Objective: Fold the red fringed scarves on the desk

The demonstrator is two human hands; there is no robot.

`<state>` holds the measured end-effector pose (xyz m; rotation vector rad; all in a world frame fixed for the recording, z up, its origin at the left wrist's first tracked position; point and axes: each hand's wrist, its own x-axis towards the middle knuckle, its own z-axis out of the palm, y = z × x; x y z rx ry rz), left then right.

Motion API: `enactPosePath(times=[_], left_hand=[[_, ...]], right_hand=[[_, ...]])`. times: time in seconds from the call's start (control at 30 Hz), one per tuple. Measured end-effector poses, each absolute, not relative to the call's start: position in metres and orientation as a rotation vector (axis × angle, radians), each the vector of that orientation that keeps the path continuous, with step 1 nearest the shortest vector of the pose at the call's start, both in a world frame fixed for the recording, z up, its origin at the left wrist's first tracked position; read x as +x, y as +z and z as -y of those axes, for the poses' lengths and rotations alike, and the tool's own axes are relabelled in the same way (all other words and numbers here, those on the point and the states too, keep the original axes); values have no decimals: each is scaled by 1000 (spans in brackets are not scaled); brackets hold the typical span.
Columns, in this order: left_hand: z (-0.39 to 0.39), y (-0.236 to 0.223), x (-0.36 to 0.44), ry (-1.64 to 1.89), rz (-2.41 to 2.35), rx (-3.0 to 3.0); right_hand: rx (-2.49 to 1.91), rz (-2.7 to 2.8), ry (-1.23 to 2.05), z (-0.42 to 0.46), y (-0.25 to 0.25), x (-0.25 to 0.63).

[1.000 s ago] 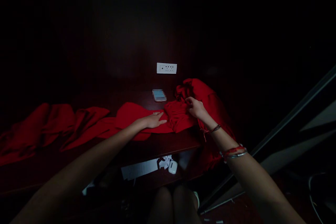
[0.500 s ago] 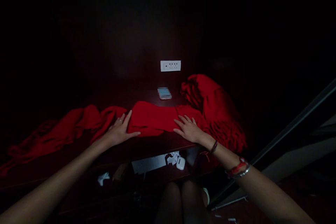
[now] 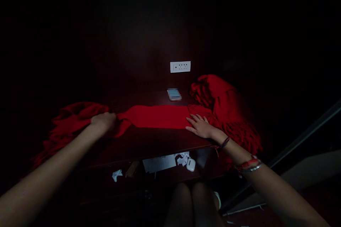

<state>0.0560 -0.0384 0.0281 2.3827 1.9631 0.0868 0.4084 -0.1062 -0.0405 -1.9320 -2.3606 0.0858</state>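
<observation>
A red scarf [image 3: 160,116] with fringed ends lies across a dark wooden desk [image 3: 149,138]. Its middle stretch is flat and narrow, and its left part is bunched up. My left hand [image 3: 104,122] is closed on the scarf where it gathers, left of the flat stretch; the hand is slightly blurred. My right hand [image 3: 200,126] rests flat with fingers spread on the scarf's fringed right end. Right beside it sits a heap of red fringed cloth [image 3: 226,101].
Behind the scarf lies a pixelated phone-like object [image 3: 174,94], below a white wall socket [image 3: 180,66]. An open shelf under the desktop holds a sheet of paper [image 3: 160,163], crumpled paper [image 3: 117,175] and a white earphone case [image 3: 190,164].
My left hand has moved left and closed on the scarf, and the flat stretch is now longer and straighter. My right hand stays on the fringed end. The view has shifted slightly left.
</observation>
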Motion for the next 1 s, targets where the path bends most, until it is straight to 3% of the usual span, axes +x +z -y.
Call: enactPosePath(times=[0.1, 0.2, 0.37, 0.57, 0.73, 1.0], left_hand=[[32, 19, 115, 127, -1941, 2496], [14, -2, 153, 117, -1478, 2780], [1, -37, 146, -125, -1444, 2602], [16, -25, 142, -157, -1512, 2595], [21, -22, 190, 173, -1209, 2831], [14, -43, 210, -40, -1167, 2698]], right_hand=[[-1917, 2380, 47, 105, -40, 409], [-1869, 2390, 2, 108, -37, 410], [-1861, 2117, -100, 113, -19, 417], [-1934, 2320, -6, 124, -6, 407], [-1957, 2369, -88, 117, -1, 403], [-1931, 2140, 160, 103, 19, 437]])
